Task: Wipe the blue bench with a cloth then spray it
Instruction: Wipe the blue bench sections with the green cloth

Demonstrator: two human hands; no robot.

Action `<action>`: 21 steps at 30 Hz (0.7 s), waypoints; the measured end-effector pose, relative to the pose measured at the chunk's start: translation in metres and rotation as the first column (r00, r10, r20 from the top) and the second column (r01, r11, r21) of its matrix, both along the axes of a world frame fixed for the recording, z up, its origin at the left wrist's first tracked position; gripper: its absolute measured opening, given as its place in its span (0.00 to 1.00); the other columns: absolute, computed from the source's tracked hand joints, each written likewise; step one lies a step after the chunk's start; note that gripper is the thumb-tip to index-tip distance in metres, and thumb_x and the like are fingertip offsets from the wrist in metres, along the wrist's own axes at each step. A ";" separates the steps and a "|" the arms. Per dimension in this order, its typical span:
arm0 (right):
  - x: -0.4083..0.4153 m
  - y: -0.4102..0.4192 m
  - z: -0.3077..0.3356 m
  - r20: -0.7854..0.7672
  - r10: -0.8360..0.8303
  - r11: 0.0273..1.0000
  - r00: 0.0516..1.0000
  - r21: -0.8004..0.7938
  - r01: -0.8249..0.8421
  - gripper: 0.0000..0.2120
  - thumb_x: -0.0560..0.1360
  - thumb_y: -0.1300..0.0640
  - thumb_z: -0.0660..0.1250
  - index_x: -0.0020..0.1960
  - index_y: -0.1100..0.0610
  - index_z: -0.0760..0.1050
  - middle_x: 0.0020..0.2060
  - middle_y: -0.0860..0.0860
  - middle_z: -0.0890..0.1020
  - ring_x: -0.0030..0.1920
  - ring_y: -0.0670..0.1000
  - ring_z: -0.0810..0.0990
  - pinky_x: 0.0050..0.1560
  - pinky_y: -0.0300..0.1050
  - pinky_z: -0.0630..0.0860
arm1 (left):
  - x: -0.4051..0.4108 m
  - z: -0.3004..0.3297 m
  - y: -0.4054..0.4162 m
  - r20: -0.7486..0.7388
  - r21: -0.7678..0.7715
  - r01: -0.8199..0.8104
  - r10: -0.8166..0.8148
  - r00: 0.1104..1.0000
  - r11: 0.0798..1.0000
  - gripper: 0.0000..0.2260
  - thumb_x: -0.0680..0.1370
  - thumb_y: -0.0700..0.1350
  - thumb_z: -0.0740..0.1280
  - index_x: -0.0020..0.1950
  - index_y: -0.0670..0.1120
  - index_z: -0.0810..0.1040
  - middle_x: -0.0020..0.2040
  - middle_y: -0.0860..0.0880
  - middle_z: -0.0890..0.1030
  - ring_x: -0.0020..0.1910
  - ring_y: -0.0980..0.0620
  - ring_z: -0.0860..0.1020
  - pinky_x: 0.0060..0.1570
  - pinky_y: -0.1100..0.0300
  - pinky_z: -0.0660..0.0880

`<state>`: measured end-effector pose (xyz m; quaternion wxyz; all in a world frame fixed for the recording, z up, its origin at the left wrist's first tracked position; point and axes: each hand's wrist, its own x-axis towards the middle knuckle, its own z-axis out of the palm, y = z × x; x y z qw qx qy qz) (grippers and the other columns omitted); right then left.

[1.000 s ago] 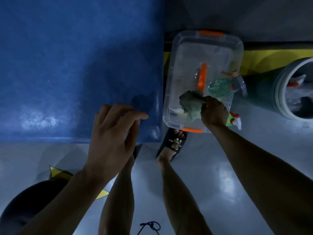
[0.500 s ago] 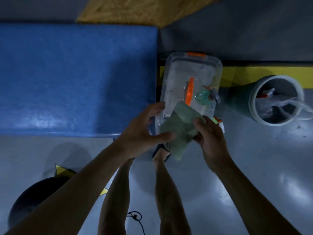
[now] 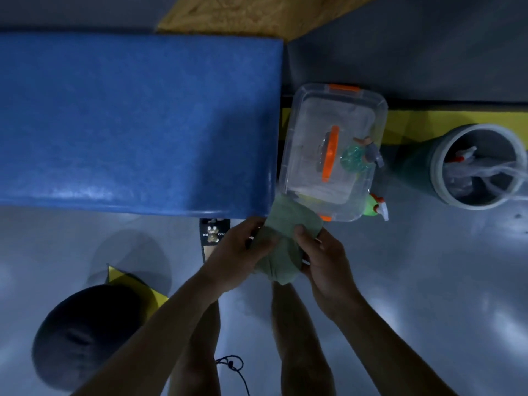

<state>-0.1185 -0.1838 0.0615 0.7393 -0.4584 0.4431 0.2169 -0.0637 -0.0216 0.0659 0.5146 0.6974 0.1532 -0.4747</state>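
Both hands hold the green cloth [image 3: 285, 241] just below the near right corner of the blue counter [image 3: 137, 121]. Left hand [image 3: 237, 258] grip clenches its left edge; right hand [image 3: 323, 261] grip pinches its right side. Cloth underside and most fingertips are hidden.

One blue bench [image 3: 137, 121] is seen at the left. One green cloth [image 3: 285, 241] is gripped by two hands: the left [image 3: 237, 258] and the right [image 3: 325, 264]. One clear box [image 3: 300, 172] with an orange handle is counted at the right of the bench. Two spray bottles are seen: one teal [image 3: 353, 160] on the box, one green [image 3: 374, 205] at its near right corner. One bin [image 3: 423, 164] is seen at the far right, and one sandal [image 3: 213, 234] near the bench.
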 end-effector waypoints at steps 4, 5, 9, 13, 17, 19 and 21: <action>0.004 -0.005 -0.020 0.023 0.028 0.969 0.999 -0.247 -0.022 0.09 0.79 0.55 0.71 0.59 0.52 0.81 0.53 0.51 0.87 0.55 0.55 0.86 0.61 0.65 0.80 | -0.001 -0.006 0.038 0.056 0.113 -0.110 0.104 0.993 0.987 0.08 0.74 0.45 0.68 0.49 0.57 0.80 0.44 0.51 0.85 0.43 0.52 0.84 0.46 0.53 0.78; 0.014 -0.010 -0.025 0.045 0.072 0.942 0.996 -0.333 -0.053 0.10 0.78 0.52 0.73 0.57 0.52 0.80 0.51 0.51 0.87 0.53 0.54 0.86 0.59 0.64 0.81 | 0.001 -0.007 0.048 0.076 0.132 -0.148 0.139 0.987 0.980 0.08 0.73 0.45 0.67 0.49 0.55 0.80 0.44 0.50 0.86 0.43 0.51 0.85 0.47 0.51 0.79; 0.072 -0.027 -0.045 0.143 0.402 0.658 0.904 -0.732 -0.177 0.15 0.78 0.45 0.71 0.56 0.55 0.77 0.43 0.48 0.84 0.43 0.42 0.82 0.45 0.45 0.80 | 0.010 -0.012 0.082 0.256 0.245 -0.158 0.093 0.962 0.957 0.11 0.77 0.38 0.66 0.48 0.55 0.80 0.42 0.50 0.86 0.43 0.50 0.85 0.51 0.43 0.81; 0.131 -0.013 -0.056 0.222 0.631 0.414 0.744 -0.907 -0.080 0.12 0.81 0.53 0.68 0.60 0.59 0.79 0.44 0.43 0.80 0.40 0.34 0.76 0.42 0.24 0.65 | 0.022 -0.015 0.104 0.426 0.287 -0.215 0.077 0.902 0.933 0.10 0.78 0.39 0.64 0.48 0.54 0.80 0.41 0.52 0.85 0.42 0.52 0.84 0.50 0.46 0.81; 0.137 0.011 -0.073 0.205 0.712 0.330 0.671 -0.942 -0.062 0.12 0.79 0.51 0.70 0.58 0.56 0.83 0.52 0.45 0.83 0.47 0.38 0.80 0.48 0.25 0.68 | 0.032 -0.021 0.126 0.492 0.332 -0.214 0.025 0.870 0.918 0.07 0.76 0.42 0.64 0.49 0.52 0.80 0.41 0.54 0.85 0.41 0.53 0.83 0.48 0.49 0.81; 0.120 0.024 -0.077 0.182 0.777 0.289 0.603 -0.954 -0.085 0.13 0.77 0.49 0.71 0.57 0.56 0.84 0.58 0.51 0.81 0.54 0.53 0.81 0.56 0.39 0.75 | 0.035 -0.023 0.134 0.532 0.380 -0.196 -0.040 0.846 0.904 0.06 0.76 0.44 0.65 0.49 0.52 0.80 0.41 0.56 0.84 0.42 0.55 0.82 0.47 0.59 0.79; 0.104 0.031 -0.080 0.092 0.849 0.156 0.520 -0.984 -0.081 0.15 0.77 0.48 0.72 0.60 0.53 0.84 0.61 0.53 0.79 0.59 0.59 0.78 0.70 0.45 0.68 | 0.040 -0.023 0.144 0.600 0.443 -0.165 -0.155 0.785 0.881 0.07 0.78 0.41 0.65 0.50 0.51 0.81 0.42 0.55 0.84 0.43 0.54 0.82 0.44 0.63 0.76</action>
